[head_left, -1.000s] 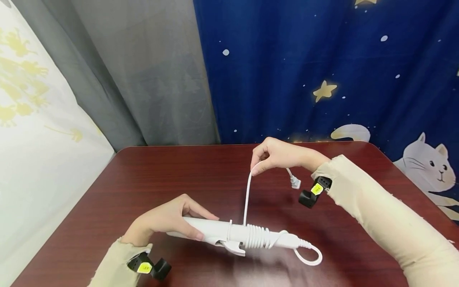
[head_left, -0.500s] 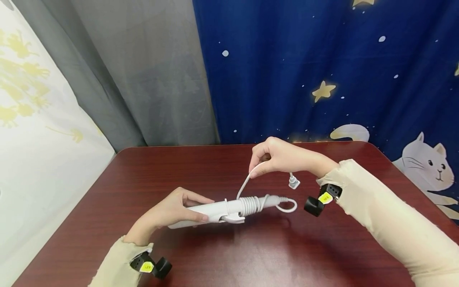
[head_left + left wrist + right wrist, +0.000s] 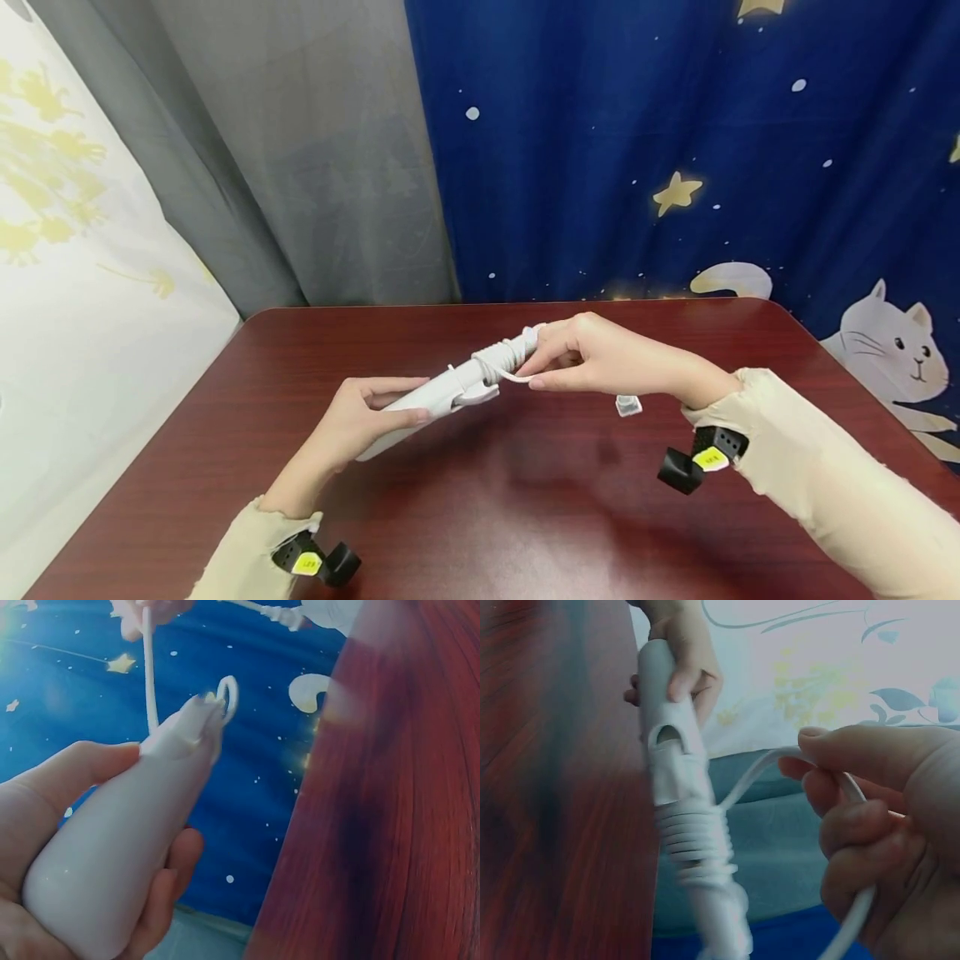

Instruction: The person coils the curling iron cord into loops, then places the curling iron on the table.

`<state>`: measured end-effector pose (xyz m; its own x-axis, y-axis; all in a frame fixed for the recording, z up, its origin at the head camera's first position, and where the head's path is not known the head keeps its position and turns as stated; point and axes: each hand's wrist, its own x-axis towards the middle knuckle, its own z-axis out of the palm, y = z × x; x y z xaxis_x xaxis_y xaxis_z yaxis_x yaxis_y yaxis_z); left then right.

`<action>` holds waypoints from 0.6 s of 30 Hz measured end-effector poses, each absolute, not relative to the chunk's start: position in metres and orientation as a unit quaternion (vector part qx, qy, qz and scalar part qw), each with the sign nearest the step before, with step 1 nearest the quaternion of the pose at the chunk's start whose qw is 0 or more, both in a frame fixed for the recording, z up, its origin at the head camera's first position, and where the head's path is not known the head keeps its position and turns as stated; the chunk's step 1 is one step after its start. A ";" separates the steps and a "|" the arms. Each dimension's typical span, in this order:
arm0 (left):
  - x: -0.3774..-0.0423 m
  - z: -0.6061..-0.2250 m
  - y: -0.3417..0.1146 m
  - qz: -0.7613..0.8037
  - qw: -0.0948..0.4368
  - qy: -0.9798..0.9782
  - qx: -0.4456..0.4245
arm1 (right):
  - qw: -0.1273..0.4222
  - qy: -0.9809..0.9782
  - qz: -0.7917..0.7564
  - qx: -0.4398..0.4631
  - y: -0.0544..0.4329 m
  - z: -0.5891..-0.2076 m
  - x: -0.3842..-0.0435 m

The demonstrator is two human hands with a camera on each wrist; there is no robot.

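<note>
A white corded appliance that looks like a curling iron (image 3: 438,400) is held above the table, tilted with its cord end up and to the right. My left hand (image 3: 352,421) grips its thick end between thumb and fingers, and in the left wrist view the fingers wrap round the smooth body (image 3: 112,847). Several turns of white power cord (image 3: 694,832) lie round its narrower part, beside a small lever (image 3: 676,780). The cord's free run is pinched by my right hand (image 3: 600,358) close to the coils, passing through the curled fingers. Below that hand hangs the plug (image 3: 628,406).
The dark red wooden table (image 3: 480,533) spreads beneath both hands. Behind it hang a grey curtain (image 3: 322,167) and a blue star-patterned curtain (image 3: 570,150); a white printed cloth (image 3: 90,333) is at the left. Each wrist wears a small black camera (image 3: 701,458).
The curling iron has risen and its cord end has swung up and away. My right hand has come down from above to the near side of the coils, carrying the cord across them.
</note>
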<state>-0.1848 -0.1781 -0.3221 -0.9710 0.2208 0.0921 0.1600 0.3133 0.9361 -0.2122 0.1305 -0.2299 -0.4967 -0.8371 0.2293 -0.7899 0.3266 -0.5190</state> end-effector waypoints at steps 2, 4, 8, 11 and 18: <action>-0.184 -0.321 -0.179 0.585 0.010 0.804 0.109 | 0.046 0.819 -0.298 -0.488 0.135 -0.233 -0.210; -0.184 -0.318 -0.179 0.598 0.003 0.794 0.106 | 0.060 0.820 -0.314 -0.475 0.140 -0.236 -0.208; -0.182 -0.313 -0.182 0.624 0.004 0.774 0.111 | 0.110 0.815 -0.367 -0.434 0.149 -0.243 -0.205; -0.180 -0.310 -0.183 0.634 0.004 0.764 0.115 | 0.134 0.809 -0.395 -0.414 0.154 -0.250 -0.204; -0.174 -0.302 -0.180 0.652 0.000 0.747 0.127 | 0.148 0.798 -0.412 -0.415 0.160 -0.266 -0.205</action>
